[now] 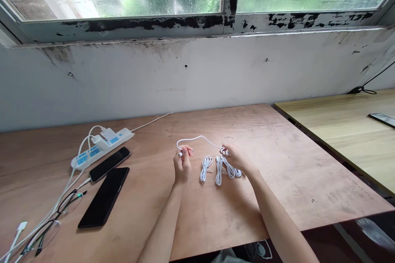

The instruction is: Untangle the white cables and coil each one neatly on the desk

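Observation:
My left hand (182, 165) pinches one end of a white USB cable (197, 137), whose small metal plug shows just beside the fingers. The cable arcs across to my right hand (236, 158), whose fingertips grip it close to a connector (225, 152). Below and between my hands, several small bundled white cables (206, 168) lie on the plywood tabletop (277, 164), and the nearest one (230, 167) sits just under my right hand. A thin wire loop rises behind my right fingers.
To the left lie a white power strip (101, 148) with plugged-in chargers, a phone (109, 164), a larger black phone (103, 197) and glasses (52, 230) among white cords. A lighter table (336, 131) with a phone (382, 120) adjoins on the right. A wall and wet window stand behind.

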Demonstrator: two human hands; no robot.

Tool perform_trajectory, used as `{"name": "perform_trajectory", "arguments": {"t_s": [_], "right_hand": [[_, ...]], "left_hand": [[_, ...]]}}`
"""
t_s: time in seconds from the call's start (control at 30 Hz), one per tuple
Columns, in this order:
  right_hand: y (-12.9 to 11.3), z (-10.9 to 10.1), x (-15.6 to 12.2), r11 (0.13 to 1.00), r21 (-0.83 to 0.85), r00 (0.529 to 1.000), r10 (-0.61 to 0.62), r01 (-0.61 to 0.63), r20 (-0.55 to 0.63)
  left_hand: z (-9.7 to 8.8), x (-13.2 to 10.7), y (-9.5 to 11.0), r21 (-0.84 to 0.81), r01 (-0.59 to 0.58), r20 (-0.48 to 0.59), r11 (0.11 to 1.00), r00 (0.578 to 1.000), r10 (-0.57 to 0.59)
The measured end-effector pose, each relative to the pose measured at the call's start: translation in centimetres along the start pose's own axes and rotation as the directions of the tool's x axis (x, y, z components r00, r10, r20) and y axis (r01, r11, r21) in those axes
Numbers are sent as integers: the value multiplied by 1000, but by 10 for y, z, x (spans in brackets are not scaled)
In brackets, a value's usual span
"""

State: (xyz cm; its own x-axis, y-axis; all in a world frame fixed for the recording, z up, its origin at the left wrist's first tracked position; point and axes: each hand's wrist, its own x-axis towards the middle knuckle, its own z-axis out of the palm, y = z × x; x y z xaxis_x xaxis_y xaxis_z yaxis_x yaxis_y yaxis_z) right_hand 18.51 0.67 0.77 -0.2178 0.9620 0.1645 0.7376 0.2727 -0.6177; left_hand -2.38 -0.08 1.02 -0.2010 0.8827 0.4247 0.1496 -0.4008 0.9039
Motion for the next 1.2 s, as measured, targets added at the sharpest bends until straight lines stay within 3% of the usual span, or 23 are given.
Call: {"name": "perform_trajectory", "arguments": {"t_s": [0.07, 0.1, 0.17, 0.23, 0.3, 0.37, 0.5, 0.57, 0.63, 0.7, 0.77, 0.87, 0.97, 1.07, 1.2], "right_hand": [[4, 2, 2, 954, 298, 997, 16, 7, -73], [6, 3, 3, 888, 459, 993, 47, 8, -108], [9, 5, 6, 672, 740, 976, 160, 3, -149], [10, 5, 8, 405, 915, 955, 269, 4, -123], [11, 5, 10, 177, 984, 949, 308, 19, -73], [11, 3, 10, 21, 998, 944, 324, 55, -59], [15, -3, 10, -179, 967, 903, 420, 180, -90], [18, -8, 10, -268, 939, 895, 438, 214, -79], [20, -13, 8, -305, 929, 905, 420, 208, -65], [20, -18, 6, -273, 941, 914, 398, 203, -81], [18, -22, 4, -215, 953, 919, 375, 212, -120], [15, -24, 3, -116, 976, 936, 324, 184, -138], [9, -25, 2, 34, 994, 954, 280, 104, -110], [3, -25, -2, 270, 962, 968, 236, 23, -90], [-4, -24, -8, 741, 671, 996, 68, -7, -66]], "left_hand": [[1, -1, 0, 33, 45, 28, 998, 999, -46], [1, -1, 0, 55, 67, 55, 996, 996, -70], [1, -2, -1, 119, 88, 134, 989, 986, -104], [1, -2, -1, 207, 56, 246, 977, 963, -107], [1, -2, -2, 295, -20, 385, 955, 918, -100], [0, -2, -3, 353, -100, 522, 930, 846, -107], [0, -4, -4, 384, -194, 690, 903, 710, -140], [1, -5, -2, 372, -194, 726, 908, 671, -154], [1, -5, 0, 351, -157, 742, 923, 649, -171], [1, -4, 1, 326, -101, 738, 940, 648, -186], [1, -3, 1, 294, -32, 704, 955, 684, -194], [0, 1, -1, 237, 52, 573, 970, 799, -183], [-3, 6, -2, 276, -36, 377, 961, 923, -73], [-8, 11, -4, 370, -99, 183, 924, 983, 32], [-12, 15, -9, 198, 114, 2, 974, 993, -116]]}}
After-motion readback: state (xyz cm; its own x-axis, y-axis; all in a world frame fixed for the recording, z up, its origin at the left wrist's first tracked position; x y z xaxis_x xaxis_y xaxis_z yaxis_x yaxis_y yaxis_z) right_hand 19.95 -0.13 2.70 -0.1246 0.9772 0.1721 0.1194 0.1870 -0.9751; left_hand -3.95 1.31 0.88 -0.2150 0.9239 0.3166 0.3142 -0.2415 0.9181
